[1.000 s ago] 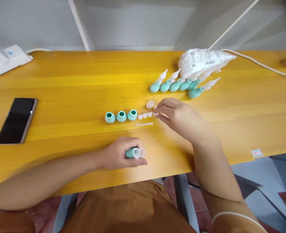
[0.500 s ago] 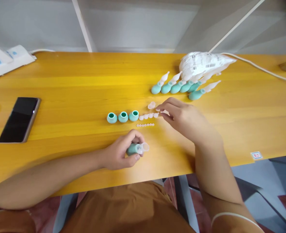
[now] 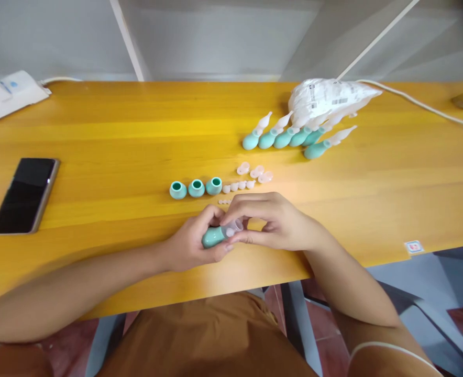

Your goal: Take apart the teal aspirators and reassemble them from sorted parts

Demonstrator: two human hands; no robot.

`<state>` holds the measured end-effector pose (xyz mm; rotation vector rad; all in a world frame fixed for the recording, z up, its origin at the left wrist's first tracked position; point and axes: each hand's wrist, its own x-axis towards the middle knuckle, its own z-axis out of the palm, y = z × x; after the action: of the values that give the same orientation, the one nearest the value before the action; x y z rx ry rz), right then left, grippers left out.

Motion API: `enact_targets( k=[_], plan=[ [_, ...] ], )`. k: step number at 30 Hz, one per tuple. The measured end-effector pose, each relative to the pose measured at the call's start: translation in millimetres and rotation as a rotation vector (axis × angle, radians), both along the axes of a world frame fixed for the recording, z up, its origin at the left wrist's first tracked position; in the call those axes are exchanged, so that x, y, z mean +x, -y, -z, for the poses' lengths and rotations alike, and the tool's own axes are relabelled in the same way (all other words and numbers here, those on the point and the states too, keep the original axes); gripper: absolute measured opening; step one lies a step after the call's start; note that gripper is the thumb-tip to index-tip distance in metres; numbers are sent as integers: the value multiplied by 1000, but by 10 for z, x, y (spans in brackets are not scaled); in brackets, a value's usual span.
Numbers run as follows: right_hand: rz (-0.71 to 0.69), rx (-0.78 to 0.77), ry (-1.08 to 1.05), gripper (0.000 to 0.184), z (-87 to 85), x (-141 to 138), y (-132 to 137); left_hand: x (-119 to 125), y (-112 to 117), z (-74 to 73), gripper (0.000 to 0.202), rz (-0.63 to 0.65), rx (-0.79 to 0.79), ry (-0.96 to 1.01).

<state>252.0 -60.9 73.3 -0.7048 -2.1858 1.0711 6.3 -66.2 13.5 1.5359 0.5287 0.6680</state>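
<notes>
My left hand (image 3: 194, 241) wraps round a teal squeeze bulb (image 3: 213, 237), which lies tilted with its neck toward the right. A clear plastic connector (image 3: 237, 225) sits at the bulb's neck. Thumb and fingers of my right hand (image 3: 273, 220) close round this connector; whether a small part is also between the fingertips I cannot make out. Just beyond my hands stand three teal bulbs (image 3: 196, 188) with open mouths. Beside them run a row of small whitish pieces (image 3: 238, 186) and three clear connectors (image 3: 257, 172). My right hand partly covers a row of tiny pieces (image 3: 223, 202).
Several teal bulbs with pale pointed nozzles (image 3: 268, 139) lie farther back, against a white plastic bag (image 3: 326, 99). A phone (image 3: 25, 195) rests at the left. Behind it is a white device (image 3: 15, 97); a white cable (image 3: 420, 104) crosses the back right.
My right hand has moved left and toward me, from beside the small pieces to the connector on the bulb. Two clear connectors it had hidden now show.
</notes>
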Motion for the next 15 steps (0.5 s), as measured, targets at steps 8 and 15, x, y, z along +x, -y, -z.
enact_targets(
  k=[8, 15],
  plan=[
    [143, 522, 75, 18, 2, 30, -12, -9, 5, -85, 23, -17, -132, 7],
    [119, 638, 277, 20, -34, 41, 22, 36, 19, -113, 32, -104, -259, -117]
  ],
)
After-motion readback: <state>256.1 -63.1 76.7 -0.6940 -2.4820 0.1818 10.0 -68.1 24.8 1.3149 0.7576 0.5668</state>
